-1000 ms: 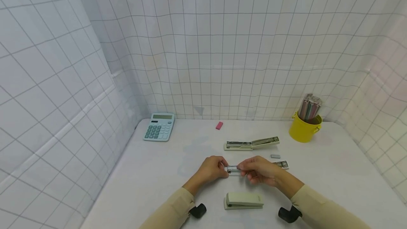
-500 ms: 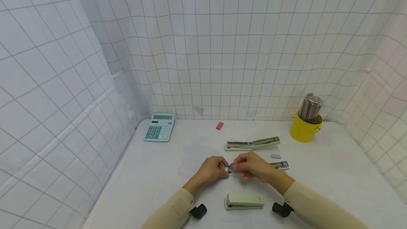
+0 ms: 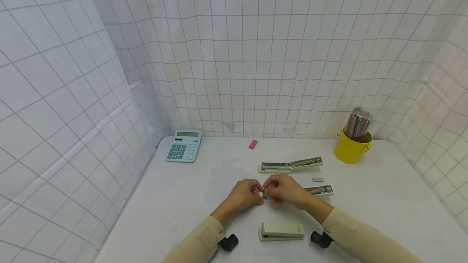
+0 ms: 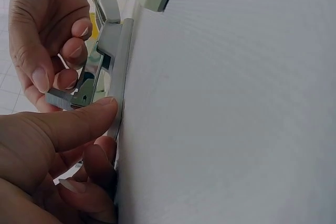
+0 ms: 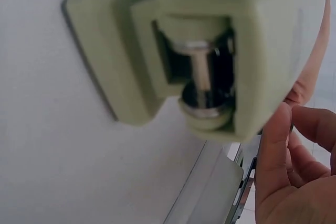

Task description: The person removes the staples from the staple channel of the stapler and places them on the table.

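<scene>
A white stapler lies on the table with its top arm swung open to the right. My left hand grips its left end; in the left wrist view the thumb presses along the side of the base. Between thumb and fingers, my right hand pinches a short grey strip of staples at the stapler's metal magazine. Whether the strip sits inside the magazine I cannot tell. A closed pale green stapler lies nearer the body, and it blocks much of the right wrist view.
Behind the hands lies another pale green stapler, opened out. A loose grey staple strip lies to the right. Farther back are a pink block, a light blue calculator and a yellow bucket of pencils.
My right hand has slid left along the white stapler, close to my left hand, uncovering more of the opened arm. The left hand has stayed in place.
</scene>
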Tool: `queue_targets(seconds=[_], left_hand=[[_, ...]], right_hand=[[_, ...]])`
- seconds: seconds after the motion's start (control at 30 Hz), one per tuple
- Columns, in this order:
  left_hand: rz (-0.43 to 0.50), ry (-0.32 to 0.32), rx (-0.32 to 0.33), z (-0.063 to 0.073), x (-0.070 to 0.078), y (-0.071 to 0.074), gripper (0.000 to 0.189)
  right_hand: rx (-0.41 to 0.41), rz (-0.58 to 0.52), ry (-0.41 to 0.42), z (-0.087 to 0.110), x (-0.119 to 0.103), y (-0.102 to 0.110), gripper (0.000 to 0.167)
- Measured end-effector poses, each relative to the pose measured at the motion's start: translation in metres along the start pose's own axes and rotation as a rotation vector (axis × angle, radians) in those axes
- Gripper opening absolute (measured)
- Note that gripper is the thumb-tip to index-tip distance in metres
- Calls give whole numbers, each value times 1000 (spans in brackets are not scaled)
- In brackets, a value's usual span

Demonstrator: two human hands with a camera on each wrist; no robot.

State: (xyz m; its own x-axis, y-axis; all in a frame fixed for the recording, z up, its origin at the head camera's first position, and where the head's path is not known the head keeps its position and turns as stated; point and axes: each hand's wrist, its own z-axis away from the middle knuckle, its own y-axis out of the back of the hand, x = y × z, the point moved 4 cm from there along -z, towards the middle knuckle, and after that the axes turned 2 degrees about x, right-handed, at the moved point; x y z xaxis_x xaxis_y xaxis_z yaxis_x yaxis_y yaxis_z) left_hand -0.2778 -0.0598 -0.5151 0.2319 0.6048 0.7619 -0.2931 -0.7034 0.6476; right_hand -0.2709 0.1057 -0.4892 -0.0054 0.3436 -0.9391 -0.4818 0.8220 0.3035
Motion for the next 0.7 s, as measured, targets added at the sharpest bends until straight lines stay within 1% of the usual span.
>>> queue_targets(seconds=[0.17,0.23,0.37,0.43,0.53,0.7], left_hand=[[7,-4,0,1,-1,-1,22],[8,-6,0,0,-1,-1,21],[0,-9,1,0,-2,-2,21],[-1,-7,2,0,-2,-2,21],[0,1,0,1,-2,-2,21],[-8,3,-7,2,0,0,22]], right_hand=[[-4,65,24,-2,1,-1,15],[4,93,48,-1,0,-1,15],[25,110,69,3,-4,5,16],[47,99,63,8,-8,13,20],[90,43,44,20,-14,30,26],[191,-37,21,52,-25,69,33]])
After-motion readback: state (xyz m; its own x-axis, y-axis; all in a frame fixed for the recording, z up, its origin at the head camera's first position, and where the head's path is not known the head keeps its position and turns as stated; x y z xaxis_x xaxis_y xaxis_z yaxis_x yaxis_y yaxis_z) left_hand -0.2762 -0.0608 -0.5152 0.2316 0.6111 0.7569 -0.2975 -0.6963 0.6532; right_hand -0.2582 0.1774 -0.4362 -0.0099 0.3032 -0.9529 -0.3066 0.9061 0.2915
